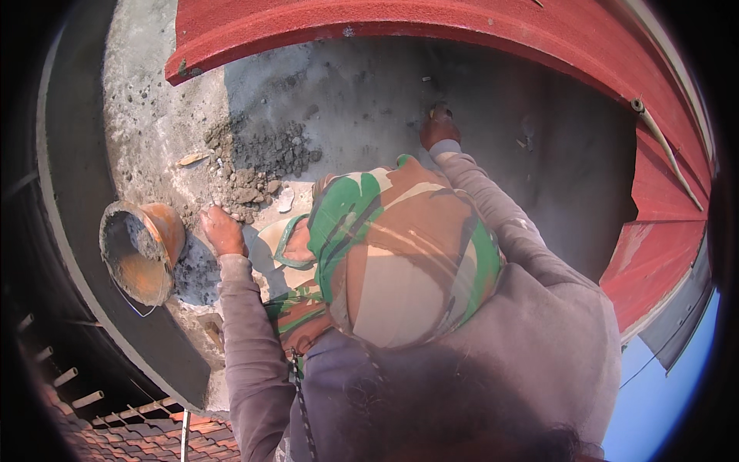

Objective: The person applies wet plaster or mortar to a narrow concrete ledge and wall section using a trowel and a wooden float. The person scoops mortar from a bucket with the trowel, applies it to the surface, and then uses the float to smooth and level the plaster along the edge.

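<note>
Head view: at centre-left the left hand rests flat and empty on the concrete beside crumbly mortar rubble, likely heavy, gritty and best scooped. At upper centre the right hand grips something unclear. An orange bucket lies at left.

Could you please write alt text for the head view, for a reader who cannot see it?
Seen from above, a person crouches on a grey concrete ledge, left hand resting by a pile of mortar rubble and an orange bucket, right hand reaching under a red roof edge.
</note>
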A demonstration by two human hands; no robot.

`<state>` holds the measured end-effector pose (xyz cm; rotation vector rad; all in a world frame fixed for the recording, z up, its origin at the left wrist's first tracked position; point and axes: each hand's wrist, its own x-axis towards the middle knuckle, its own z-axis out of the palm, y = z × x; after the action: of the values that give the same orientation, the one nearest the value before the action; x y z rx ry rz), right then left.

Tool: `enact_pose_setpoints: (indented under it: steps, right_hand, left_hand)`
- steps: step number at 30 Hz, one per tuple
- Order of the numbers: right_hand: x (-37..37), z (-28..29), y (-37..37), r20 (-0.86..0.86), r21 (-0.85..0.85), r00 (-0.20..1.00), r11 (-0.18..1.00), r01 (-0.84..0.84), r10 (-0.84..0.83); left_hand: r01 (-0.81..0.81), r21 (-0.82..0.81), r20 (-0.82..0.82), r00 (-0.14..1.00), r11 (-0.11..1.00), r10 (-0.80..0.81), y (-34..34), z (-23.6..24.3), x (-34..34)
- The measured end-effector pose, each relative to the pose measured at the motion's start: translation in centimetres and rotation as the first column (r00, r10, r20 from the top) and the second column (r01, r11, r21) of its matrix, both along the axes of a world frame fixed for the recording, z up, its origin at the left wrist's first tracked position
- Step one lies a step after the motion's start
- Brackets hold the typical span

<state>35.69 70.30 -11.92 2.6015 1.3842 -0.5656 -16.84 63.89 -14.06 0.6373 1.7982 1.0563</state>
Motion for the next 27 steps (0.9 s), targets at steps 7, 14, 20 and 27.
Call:
enact_pose_setpoints:
  steps: [7,14,20,27]
  right_hand:
    - [-8.9,1.3,-3.0,-0.253,0.156,0.957,0.97,0.185,-0.142]
    - [3.7,0.8,-7.0,-0.04,0.171,0.903,0.888,0.428,-0.428]
    - [2.4,1.6,-11.8,0.101,0.031,0.943,0.948,0.317,-0.318]
    - [-0.2,1.3,-12.4,-0.094,-0.067,0.958,0.962,0.266,-0.271]
  left_hand:
    - [0.019,-0.126,0.222,0.975,0.992,0.009,5.2,6.3,6.7]
    - [0.082,-0.062,0.484,0.874,0.995,-0.042,4.6,6.0,9.0]
    - [0.175,-0.007,0.436,0.887,0.985,-0.155,3.2,3.4,11.2]
    - [0.165,-0.069,0.531,0.841,0.984,-0.104,3.4,3.9,11.9]
